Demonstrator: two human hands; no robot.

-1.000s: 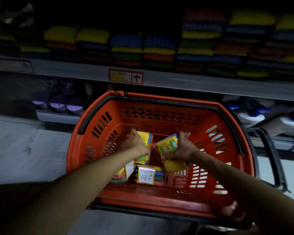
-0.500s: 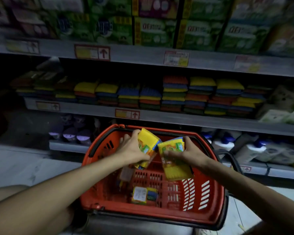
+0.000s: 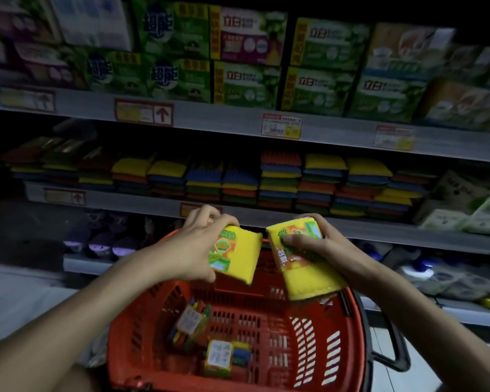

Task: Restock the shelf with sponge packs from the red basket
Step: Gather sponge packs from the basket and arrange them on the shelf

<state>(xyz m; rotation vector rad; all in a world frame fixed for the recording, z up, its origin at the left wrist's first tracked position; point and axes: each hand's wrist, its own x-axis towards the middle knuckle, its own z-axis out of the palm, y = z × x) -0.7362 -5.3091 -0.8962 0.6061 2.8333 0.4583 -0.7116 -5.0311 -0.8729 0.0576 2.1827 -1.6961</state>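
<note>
now each hand point(image 3: 194, 247) point(image 3: 313, 244) grips a sponge pack point(image 3: 238, 254) point(image 3: 303, 267) above basket point(image 3: 266, 383)

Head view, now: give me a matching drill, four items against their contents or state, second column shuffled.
1. left hand
2. red basket
3. middle shelf
4. top shelf

A. green boxes
B. two loose packs on its floor
C. stacked coloured sponges
D. grips a yellow sponge pack

Pairs: 1-D, 2-B, 3-C, 4-A.
</note>
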